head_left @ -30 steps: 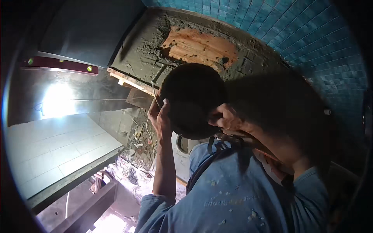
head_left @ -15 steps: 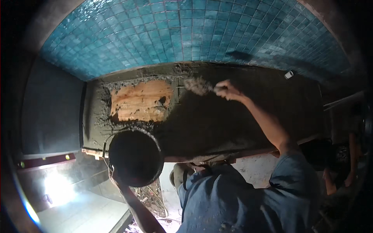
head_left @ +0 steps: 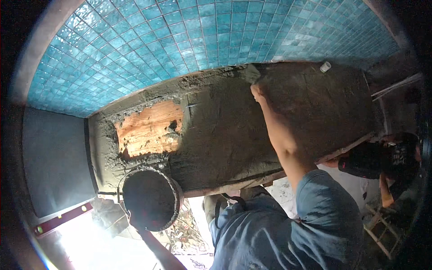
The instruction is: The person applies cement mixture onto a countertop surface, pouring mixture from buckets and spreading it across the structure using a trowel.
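Observation:
My right hand (head_left: pixel 257 93) is closed round the handle of a trowel (head_left: pixel 253 74), held at the far edge of the mortar-covered slab (head_left: pixel 229 130). Its grey blade is against the foot of the tiled wall, and my fingers hide most of the handle. At the near left, my left hand (head_left: pixel 134 220) grips the side of a round bucket (head_left: pixel 179 191), where a wire handle hangs. The bucket stands at the slab's near edge, its inside dark and its rim crusted with mortar. Beyond it, wet mortar surrounds a rectangular patch of bare wood (head_left: pixel 150 128).
Blue-green wall tiles (head_left: pixel 202 36) rise behind the slab. A white cup (head_left: pixel 325 67) lies at the far right. A dark panel (head_left: pixel 54 157) and a red spirit level (head_left: pixel 63 219) are at left. Another person (head_left: pixel 382 157) works at right, above a wooden ladder-like frame (head_left: pixel 382 229).
My right hand has moved the trowel away from me and to the right, up to the wall. The mortar heaped on it no longer shows clearly. My left hand stays at the bucket; the view has turned.

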`<state>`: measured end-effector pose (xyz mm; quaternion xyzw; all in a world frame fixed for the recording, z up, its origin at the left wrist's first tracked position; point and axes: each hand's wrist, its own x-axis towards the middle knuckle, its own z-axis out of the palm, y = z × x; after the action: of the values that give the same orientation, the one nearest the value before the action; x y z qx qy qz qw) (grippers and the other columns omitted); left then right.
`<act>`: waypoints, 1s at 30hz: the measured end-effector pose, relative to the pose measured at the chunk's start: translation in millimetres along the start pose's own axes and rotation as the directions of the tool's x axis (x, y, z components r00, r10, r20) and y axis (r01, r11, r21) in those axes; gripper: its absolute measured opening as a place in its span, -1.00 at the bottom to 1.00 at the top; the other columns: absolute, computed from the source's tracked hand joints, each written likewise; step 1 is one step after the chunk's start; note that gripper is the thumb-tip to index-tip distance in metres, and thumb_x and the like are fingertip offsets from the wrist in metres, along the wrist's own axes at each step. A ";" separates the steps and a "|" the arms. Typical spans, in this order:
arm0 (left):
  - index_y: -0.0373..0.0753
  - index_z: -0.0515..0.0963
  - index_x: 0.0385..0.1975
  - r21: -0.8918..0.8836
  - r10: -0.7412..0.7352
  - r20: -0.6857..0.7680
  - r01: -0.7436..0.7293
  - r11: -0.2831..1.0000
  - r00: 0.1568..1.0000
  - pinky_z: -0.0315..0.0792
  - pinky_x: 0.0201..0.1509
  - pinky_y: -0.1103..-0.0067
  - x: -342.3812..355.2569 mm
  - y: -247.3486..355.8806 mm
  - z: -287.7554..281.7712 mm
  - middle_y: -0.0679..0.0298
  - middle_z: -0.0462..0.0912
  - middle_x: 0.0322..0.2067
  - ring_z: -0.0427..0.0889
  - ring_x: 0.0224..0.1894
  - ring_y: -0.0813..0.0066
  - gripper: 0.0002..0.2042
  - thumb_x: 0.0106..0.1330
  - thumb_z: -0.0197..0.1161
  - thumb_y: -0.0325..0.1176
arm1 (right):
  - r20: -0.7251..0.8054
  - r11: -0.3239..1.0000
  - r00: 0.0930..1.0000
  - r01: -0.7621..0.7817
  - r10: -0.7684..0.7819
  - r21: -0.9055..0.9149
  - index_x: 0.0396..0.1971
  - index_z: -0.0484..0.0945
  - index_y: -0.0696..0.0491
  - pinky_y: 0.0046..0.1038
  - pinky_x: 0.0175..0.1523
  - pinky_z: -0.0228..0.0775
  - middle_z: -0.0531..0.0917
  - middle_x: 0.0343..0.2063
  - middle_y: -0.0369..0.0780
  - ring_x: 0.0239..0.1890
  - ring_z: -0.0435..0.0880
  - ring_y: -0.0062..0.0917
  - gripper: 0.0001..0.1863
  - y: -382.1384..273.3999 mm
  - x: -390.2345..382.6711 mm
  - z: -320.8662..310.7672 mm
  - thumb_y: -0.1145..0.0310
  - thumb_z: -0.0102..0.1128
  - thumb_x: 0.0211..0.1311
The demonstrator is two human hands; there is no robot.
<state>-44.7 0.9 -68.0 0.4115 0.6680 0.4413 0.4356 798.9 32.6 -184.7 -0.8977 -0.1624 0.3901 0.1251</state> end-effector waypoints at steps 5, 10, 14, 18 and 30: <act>-0.30 0.43 0.12 0.250 0.073 0.112 -0.099 0.963 0.991 0.53 -0.47 0.52 24.8 -3.9 1.8 0.18 0.64 -0.31 0.61 -0.46 0.40 -0.57 0.33 0.21 -0.20 | -0.114 0.700 0.987 0.161 -0.114 0.696 -0.21 0.46 0.14 -0.32 -0.31 0.45 0.53 -0.40 -0.13 -0.41 0.54 -0.38 -0.52 18.3 15.0 7.4 -0.05 0.10 0.28; -0.33 0.46 0.12 0.441 0.308 0.070 -0.307 0.844 0.949 0.53 -0.37 0.56 -21.2 11.8 -19.1 0.11 0.66 -0.20 0.66 -0.34 0.36 -0.60 0.30 0.17 -0.33 | 0.230 0.769 0.773 0.455 -0.591 0.449 -0.40 0.38 0.10 -0.35 -0.68 0.26 0.43 -0.70 -0.23 -0.77 0.38 -0.47 -0.63 -68.0 -136.4 65.4 0.05 0.10 0.26; -0.35 0.44 0.15 0.016 0.111 0.186 -0.116 0.993 0.976 0.50 -0.18 0.59 -61.6 113.5 93.0 0.18 0.61 -0.06 0.61 -0.21 0.45 -0.62 0.38 0.12 -0.33 | 0.151 0.548 0.527 0.815 -0.836 0.189 -0.07 0.48 0.14 -0.38 -0.48 0.48 0.58 -0.56 -0.16 -0.56 0.60 -0.45 -0.63 -94.9 -280.9 59.8 0.23 0.18 0.20; -0.37 0.50 0.07 -0.196 0.019 0.163 0.013 0.980 0.987 0.39 0.03 0.56 -85.6 181.0 114.4 0.19 0.63 -0.12 0.56 -0.15 0.42 -0.61 0.23 0.16 -0.42 | 0.381 0.223 0.220 0.974 -0.898 -0.035 -0.05 0.51 0.14 -0.25 -0.33 0.53 0.61 -0.30 0.04 -0.49 0.65 -0.17 -0.62 -145.7 -418.3 92.9 0.39 0.18 0.09; -0.40 0.53 0.06 -0.224 0.066 0.171 -0.026 0.974 0.983 0.39 -0.08 0.64 -68.9 158.9 106.3 0.32 0.65 -0.22 0.52 -0.23 0.63 -0.59 0.23 0.21 -0.35 | 0.613 0.210 0.199 0.976 -0.764 -0.055 -0.48 0.64 0.04 -0.23 -0.27 0.54 0.66 -0.50 -0.03 -0.37 0.69 -0.14 -0.84 -120.9 -465.4 196.8 0.30 0.16 0.05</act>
<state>101.4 4.3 73.2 0.4134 0.5636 0.4845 0.5260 330.4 -18.4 34.0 -0.5060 -0.7643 0.3913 0.0820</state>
